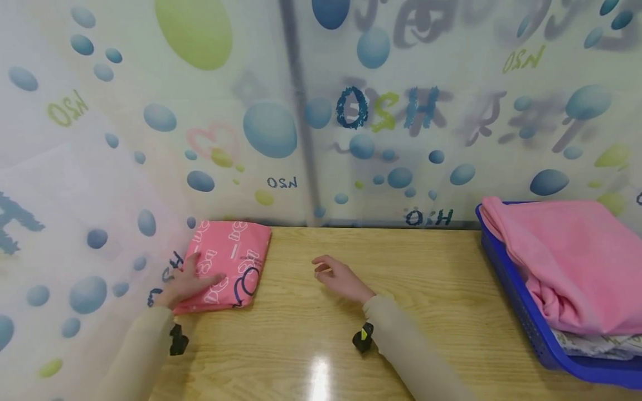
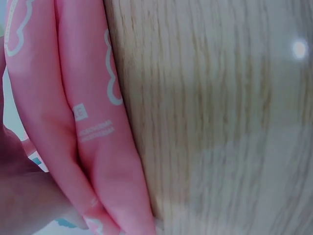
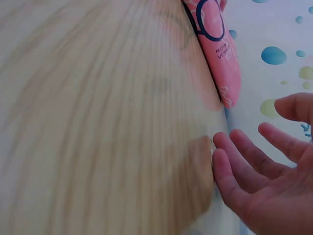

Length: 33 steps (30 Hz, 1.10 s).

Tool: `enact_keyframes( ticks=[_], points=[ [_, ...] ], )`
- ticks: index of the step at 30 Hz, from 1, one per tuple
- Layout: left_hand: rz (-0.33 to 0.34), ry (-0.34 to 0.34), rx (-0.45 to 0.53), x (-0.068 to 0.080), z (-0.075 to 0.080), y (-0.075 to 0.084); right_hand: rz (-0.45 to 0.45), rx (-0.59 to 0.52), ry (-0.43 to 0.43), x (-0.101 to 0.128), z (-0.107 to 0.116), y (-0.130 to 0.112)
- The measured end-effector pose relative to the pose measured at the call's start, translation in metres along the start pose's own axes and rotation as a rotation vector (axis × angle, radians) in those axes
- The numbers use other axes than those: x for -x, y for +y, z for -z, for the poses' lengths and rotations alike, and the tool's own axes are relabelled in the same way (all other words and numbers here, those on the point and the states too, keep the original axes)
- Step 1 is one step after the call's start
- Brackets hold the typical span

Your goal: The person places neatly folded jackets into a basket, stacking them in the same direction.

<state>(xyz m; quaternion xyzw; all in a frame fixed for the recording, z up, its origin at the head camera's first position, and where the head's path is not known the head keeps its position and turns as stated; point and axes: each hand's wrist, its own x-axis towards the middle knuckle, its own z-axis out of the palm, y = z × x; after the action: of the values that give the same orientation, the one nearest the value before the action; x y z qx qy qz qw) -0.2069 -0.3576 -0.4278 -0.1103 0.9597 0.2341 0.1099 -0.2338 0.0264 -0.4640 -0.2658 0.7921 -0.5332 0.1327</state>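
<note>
A folded pink cloth (image 1: 228,267) with white printed shapes and dark blue lettering lies at the table's far left, against the wall sheet. My left hand (image 1: 188,283) rests on its left part, fingers and thumb spread over the top. In the left wrist view, the folded layers of the pink cloth (image 2: 100,127) show along its side, with part of the left hand (image 2: 29,196) behind them. Right of the cloth, my right hand (image 1: 343,277) hovers over the table with loosely bent fingers and holds nothing. The right wrist view shows that hand (image 3: 266,171) low by the wooden surface.
On the right stands a blue plastic basket (image 1: 516,312) holding a large pink cloth (image 1: 587,262) over a white patterned cloth (image 1: 597,342). The wooden table (image 1: 281,340) meets a hanging sheet (image 1: 331,167) with printed bubbles at the back and left.
</note>
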Motion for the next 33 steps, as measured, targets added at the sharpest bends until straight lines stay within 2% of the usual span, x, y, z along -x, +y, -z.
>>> enact_keyframes(
  ticks=[9,14,19,22,26,30,33],
  points=[
    [-0.02,0.005,-0.01,0.0,-0.004,0.002,-0.152,-0.259,0.015,-0.032,-0.041,-0.011],
    [-0.02,-0.017,0.129,0.003,-0.004,0.0,-0.185,-0.367,0.015,-0.042,-0.059,-0.015],
    [-0.024,-0.047,0.285,0.004,-0.002,-0.004,-0.197,-0.346,0.019,-0.049,-0.072,-0.017],
    [-0.003,-0.047,0.332,0.005,-0.001,-0.005,-0.209,-0.364,0.007,-0.052,-0.077,-0.02],
    [0.029,-0.068,0.402,0.007,0.002,-0.004,-0.209,-0.453,-0.018,-0.056,-0.084,-0.024],
    [0.028,-0.098,0.458,0.008,0.007,-0.004,-0.195,-0.543,-0.052,-0.061,-0.089,-0.022],
    [0.019,-0.105,0.461,0.009,0.008,-0.006,-0.206,-0.628,-0.042,-0.064,-0.09,-0.02]
  ],
)
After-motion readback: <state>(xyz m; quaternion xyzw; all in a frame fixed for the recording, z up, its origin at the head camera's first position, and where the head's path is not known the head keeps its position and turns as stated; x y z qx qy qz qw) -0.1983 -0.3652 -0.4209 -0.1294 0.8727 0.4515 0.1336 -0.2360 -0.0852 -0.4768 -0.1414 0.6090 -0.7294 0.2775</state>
